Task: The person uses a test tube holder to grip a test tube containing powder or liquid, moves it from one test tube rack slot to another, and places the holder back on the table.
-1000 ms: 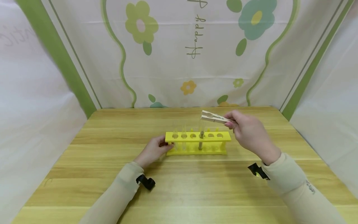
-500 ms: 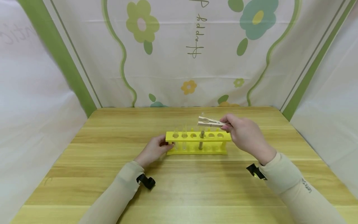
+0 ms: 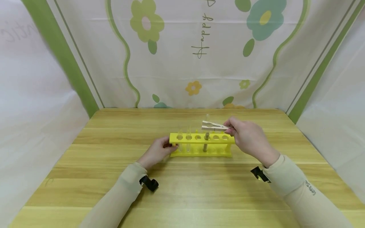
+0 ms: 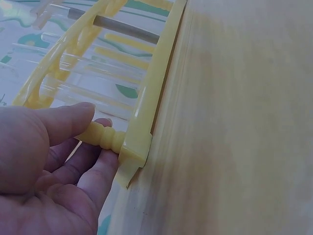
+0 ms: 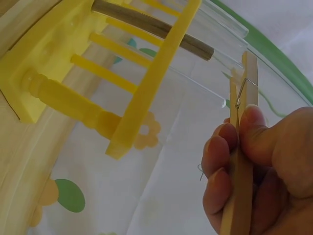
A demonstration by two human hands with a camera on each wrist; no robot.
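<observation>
the upper ends of two slender transparent tubes (image 3: 188,147) fade into the wooden table (image 3: 182,190) and are hard to trace. the left hand (image 3: 157,152) pinches an end post of the long yellow plastic rack (image 3: 196,142). the right hand (image 3: 251,139) is clamped round a pale wooden spring clip (image 3: 216,128), its jaws about a tube with dark grey-brown contents (image 3: 205,147), how tightly i cannot tell; that tube stands upright in the rack, clear at the top.

long cream sleeves (image 3: 112,196); two black wrist pieces (image 3: 150,184), apparently straps; small dark lettering (image 3: 310,188) on right sleeve (image 3: 296,182).
</observation>
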